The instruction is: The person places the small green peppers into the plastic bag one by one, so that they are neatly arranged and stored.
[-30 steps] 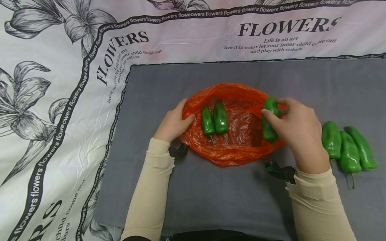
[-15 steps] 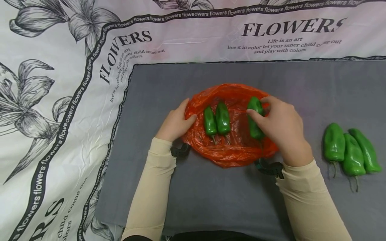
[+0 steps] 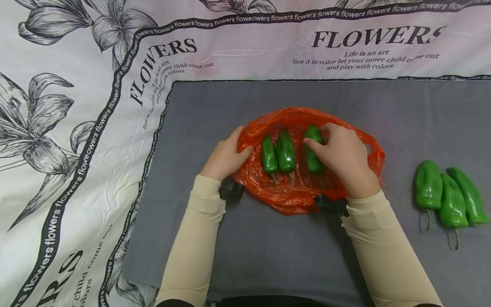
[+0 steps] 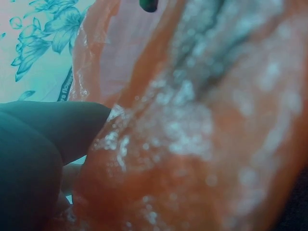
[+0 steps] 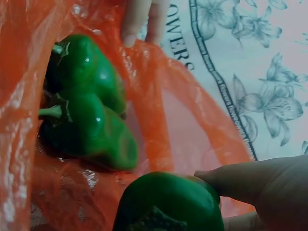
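My right hand [image 3: 343, 153] grips a green pepper [image 3: 313, 151] over the right part of an open red plastic bag [image 3: 291, 204]. In the right wrist view this pepper [image 5: 166, 199] shows large, stem end toward the camera, with the thumb against its side. Two more green peppers [image 3: 285, 151] lie side by side in the bag, stems toward the person. At the bag's left rim my left hand [image 3: 226, 155] pinches the plastic, thumb on the inner side and fingers outside. Blurred bag film [image 4: 192, 144] fills most of the left wrist view.
Three green peppers [image 3: 428, 185] lie close together on the grey cloth [image 3: 284, 256] to the right of the bag. A white border with flower prints and lettering [image 3: 245, 51] runs along the far and left sides.
My right hand has carried its pepper leftward from the bag's right rim to near the two peppers inside. The left hand keeps its hold on the rim. The head view has shifted slightly.
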